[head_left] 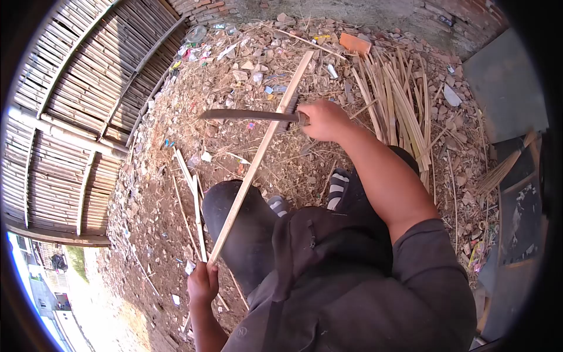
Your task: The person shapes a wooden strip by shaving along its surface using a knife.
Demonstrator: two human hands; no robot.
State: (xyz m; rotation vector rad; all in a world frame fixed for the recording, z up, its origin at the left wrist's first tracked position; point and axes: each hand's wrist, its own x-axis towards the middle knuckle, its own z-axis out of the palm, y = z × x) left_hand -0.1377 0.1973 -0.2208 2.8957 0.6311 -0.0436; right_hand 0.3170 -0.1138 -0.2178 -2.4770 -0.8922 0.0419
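Observation:
A long, pale bamboo strip (254,170) slants across my left knee, its far end over the rubble-strewn ground. My left hand (203,283) is closed around its near end. In my right hand (325,120) is the handle of a machete (240,115), whose dark blade points left and crosses over the strip's upper part. Beneath that crossing, a dark block (290,104) shows partly, the rest covered by strip and blade.
Split bamboo strips (404,100) lie piled at the right, with a few more strips (196,205) by my left knee. An orange brick (355,43) tops the pile's far end. Around stand a bamboo fence (88,76), a brick wall (375,17) and a grey panel (504,88).

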